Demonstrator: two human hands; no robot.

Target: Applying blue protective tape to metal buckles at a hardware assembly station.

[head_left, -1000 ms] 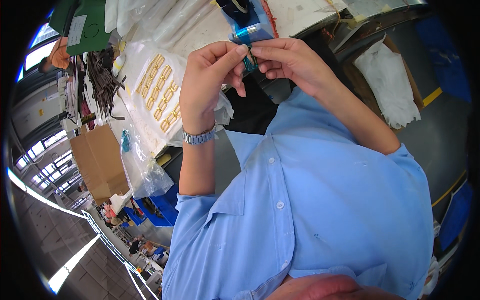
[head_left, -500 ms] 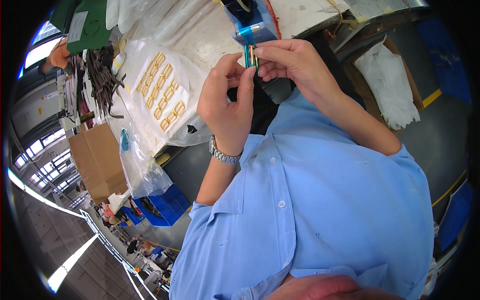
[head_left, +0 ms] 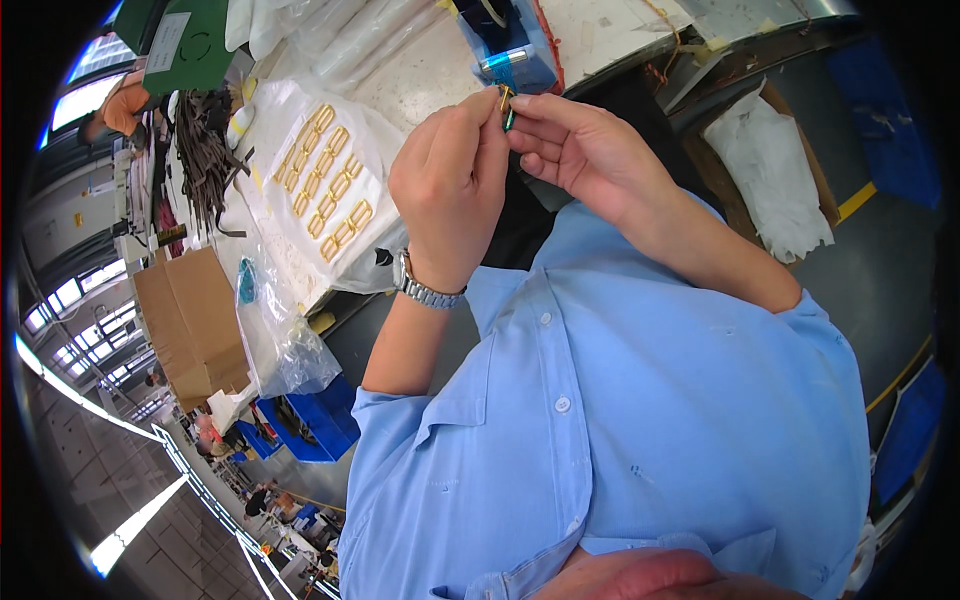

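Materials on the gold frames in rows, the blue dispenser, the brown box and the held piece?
Gold frames: probably metal, polished, from bright glints; coated plastic possible.
Blue dispenser: likely moulded plastic, smooth and slightly glossy.
Brown box: looks like cardboard, matte with creased panels.
Held piece: shiny gold tone suggests metal; partly hidden, so unsure.

Light-blue shirt [head_left: 680, 400], pale round buttons [head_left: 562, 404] down a stitched placket [head_left: 554, 350], short sleeves [head_left: 390, 425], silver-coloured link-band watch [head_left: 428, 291] on left wrist [head_left: 437, 268], small dark marks [head_left: 641, 473] on front, possibly stitching, too fine to confirm.
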